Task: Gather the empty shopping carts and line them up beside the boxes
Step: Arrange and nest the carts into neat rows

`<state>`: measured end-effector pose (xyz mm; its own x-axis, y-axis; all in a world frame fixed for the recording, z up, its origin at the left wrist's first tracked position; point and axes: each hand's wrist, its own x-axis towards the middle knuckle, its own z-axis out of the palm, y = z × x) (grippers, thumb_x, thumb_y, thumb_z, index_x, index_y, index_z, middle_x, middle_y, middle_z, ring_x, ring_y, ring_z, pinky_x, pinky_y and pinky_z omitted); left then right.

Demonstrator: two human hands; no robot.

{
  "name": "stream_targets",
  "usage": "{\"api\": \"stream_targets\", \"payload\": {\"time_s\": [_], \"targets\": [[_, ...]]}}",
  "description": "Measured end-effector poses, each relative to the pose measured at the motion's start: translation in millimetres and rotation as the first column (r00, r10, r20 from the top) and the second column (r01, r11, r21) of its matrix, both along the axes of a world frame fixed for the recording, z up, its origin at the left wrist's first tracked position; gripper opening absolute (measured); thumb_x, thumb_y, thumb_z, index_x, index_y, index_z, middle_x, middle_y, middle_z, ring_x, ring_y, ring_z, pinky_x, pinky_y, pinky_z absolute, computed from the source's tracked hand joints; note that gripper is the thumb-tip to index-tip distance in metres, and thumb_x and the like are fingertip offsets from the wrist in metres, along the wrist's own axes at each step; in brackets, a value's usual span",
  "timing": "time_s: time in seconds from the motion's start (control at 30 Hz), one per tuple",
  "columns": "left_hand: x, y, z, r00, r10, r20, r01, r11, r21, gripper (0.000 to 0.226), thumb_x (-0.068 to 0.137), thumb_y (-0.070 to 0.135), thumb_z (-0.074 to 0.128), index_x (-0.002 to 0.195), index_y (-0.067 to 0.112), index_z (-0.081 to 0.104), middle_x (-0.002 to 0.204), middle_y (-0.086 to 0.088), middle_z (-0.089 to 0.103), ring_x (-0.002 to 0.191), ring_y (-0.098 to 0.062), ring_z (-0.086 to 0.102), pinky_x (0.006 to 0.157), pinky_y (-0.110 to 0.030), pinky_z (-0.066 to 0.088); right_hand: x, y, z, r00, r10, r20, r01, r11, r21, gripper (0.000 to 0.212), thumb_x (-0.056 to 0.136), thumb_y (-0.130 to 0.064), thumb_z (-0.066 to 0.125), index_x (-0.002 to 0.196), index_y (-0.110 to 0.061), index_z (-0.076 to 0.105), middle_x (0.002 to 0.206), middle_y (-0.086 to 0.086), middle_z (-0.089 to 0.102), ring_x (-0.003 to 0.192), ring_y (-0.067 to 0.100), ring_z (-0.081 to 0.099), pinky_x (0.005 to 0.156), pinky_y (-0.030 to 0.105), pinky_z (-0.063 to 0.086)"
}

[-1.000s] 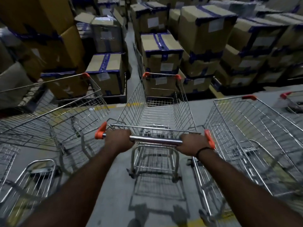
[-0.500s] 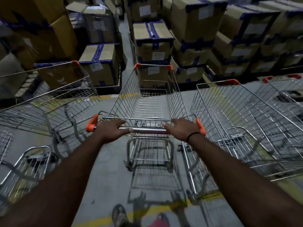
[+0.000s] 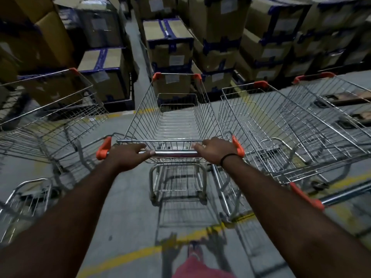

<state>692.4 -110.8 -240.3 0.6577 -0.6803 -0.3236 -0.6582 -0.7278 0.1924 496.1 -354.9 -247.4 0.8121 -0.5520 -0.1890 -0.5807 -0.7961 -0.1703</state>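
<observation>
OK, head view, the only one.

Delta vs a second ago: both grips were clenched round the handle [image 3: 174, 153] of the middle cart [image 3: 176, 125]; now they've loosened. Left grip [image 3: 128, 155]: fingers spread flat along the bar, resting on it, not wrapped. Right grip [image 3: 215, 151]: same, fingers laid straight over the bar next to the orange end cap [image 3: 237, 146], black band [image 3: 228, 157] at the wrist. The cart has rolled forward between its neighbours, and a yellow line [image 3: 124, 257] on the floor [image 3: 124, 207] has come into view behind it.

My read: the push is over and this one is being let go in its slot. Next is probably squaring it up or fetching another.

Where it sits: nose close up to the taped boxes [image 3: 168, 45]; the gap at the front is hard to judge. Left cart [image 3: 50, 117] stands apart and angled away, so the row isn't tidy on that side. Right cart [image 3: 281, 127] is just beside, baskets roughly parallel, contact not resolvable. Its handle looks nearer the person, so the backs likely aren't flush. A fourth cart [image 3: 341, 109] stands further right.

Cart itself: chrome wire basket, empty, tapering toward the nose. Orange caps on the front corners and handle ends, low wire rack under the basket. Looks intact. Frame edges are smeared, so detail on the outer carts is unreliable.
</observation>
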Motion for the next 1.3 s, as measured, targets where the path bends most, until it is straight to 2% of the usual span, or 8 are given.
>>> {"api": "stream_targets", "payload": {"time_s": [0.13,0.47,0.57,0.7,0.8,0.9,1.1,1.3], "targets": [[-26,15,-2,0.998,-0.043,0.041,0.044,0.999,-0.005,0.091,0.085,0.087,0.026,0.154,0.030,0.039,0.158,-0.003,0.042,0.147,-0.025,0.037,0.116,-0.044,0.029,-21,12,-2,1.000,-0.021,-0.008,0.021,1.000,-0.007,0.088,0.085,-0.085,0.014,0.118,-0.027,0.070,0.107,0.004,0.070,0.097,0.025,0.064,0.089,0.039,0.049],[-86,58,0,0.998,-0.046,0.042,0.048,0.998,-0.034,0.068,0.094,0.075,0.035,0.140,0.029,0.055,0.146,-0.004,0.056,0.135,-0.028,0.051,0.104,-0.040,0.041,-61,36,-9,0.998,0.040,0.041,-0.037,0.998,-0.057,0.079,0.085,-0.079,0.019,0.110,-0.026,0.073,0.097,0.004,0.070,0.087,0.023,0.063,0.083,0.038,0.053],[-98,71,2,0.998,-0.034,0.044,0.034,0.999,-0.017,0.087,0.078,0.093,0.021,0.123,0.031,0.063,0.131,-0.003,0.066,0.121,-0.027,0.059,0.093,-0.037,0.045,-70,42,-13,0.997,0.053,0.053,-0.051,0.998,-0.035,0.083,0.083,-0.080,0.017,0.110,-0.024,0.072,0.097,0.003,0.070,0.090,0.025,0.064,0.085,0.038,0.052],[-120,73,3,0.996,0.054,0.069,-0.055,0.998,0.021,0.104,0.072,0.093,0.015,0.151,0.032,0.044,0.157,-0.002,0.044,0.143,-0.026,0.042,0.113,-0.045,0.034,-83,44,-15,0.994,0.091,0.062,-0.089,0.995,-0.040,0.091,0.080,-0.085,0.013,0.122,-0.026,0.068,0.113,0.007,0.069,0.099,0.028,0.064,0.086,0.040,0.052],[-139,64,1,0.992,0.127,0.018,-0.128,0.991,0.039,0.110,0.072,0.097,0.011,0.157,0.032,0.032,0.166,-0.002,0.026,0.150,-0.027,0.031,0.119,-0.050,0.024,-100,38,-10,0.994,0.106,0.024,-0.104,0.993,-0.054,0.091,0.082,-0.085,0.013,0.130,-0.027,0.064,0.130,0.008,0.062,0.113,0.030,0.060,0.094,0.047,0.047],[-157,53,2,0.985,0.169,-0.028,-0.166,0.984,0.071,0.110,0.073,0.098,0.012,0.159,0.031,0.028,0.169,-0.004,0.015,0.152,-0.029,0.025,0.121,-0.051,0.019,-118,33,-5,0.992,0.122,0.014,-0.121,0.991,-0.052,0.091,0.080,-0.081,0.012,0.129,-0.025,0.064,0.129,0.011,0.061,0.114,0.033,0.059,0.096,0.050,0.046],[-174,56,-5,0.980,0.197,-0.031,-0.190,0.971,0.147,0.136,0.047,0.107,-0.010,0.158,0.038,0.027,0.167,0.005,0.020,0.152,-0.022,0.025,0.123,-0.050,0.017,-145,36,-10,0.990,0.138,0.029,-0.135,0.987,-0.087,0.087,0.084,-0.079,0.012,0.132,-0.025,0.061,0.126,0.014,0.061,0.116,0.035,0.057,0.092,0.046,0.048],[-193,51,-1,0.976,0.214,-0.043,-0.203,0.962,0.184,0.144,0.040,0.108,-0.012,0.158,0.037,0.029,0.167,0.003,0.020,0.153,-0.022,0.023,0.123,-0.045,0.015,-162,34,-15,0.988,0.149,0.049,-0.144,0.985,-0.094,0.080,0.087,-0.076,0.019,0.128,-0.024,0.064,0.126,0.013,0.059,0.117,0.033,0.055,0.088,0.042,0.046]]}}
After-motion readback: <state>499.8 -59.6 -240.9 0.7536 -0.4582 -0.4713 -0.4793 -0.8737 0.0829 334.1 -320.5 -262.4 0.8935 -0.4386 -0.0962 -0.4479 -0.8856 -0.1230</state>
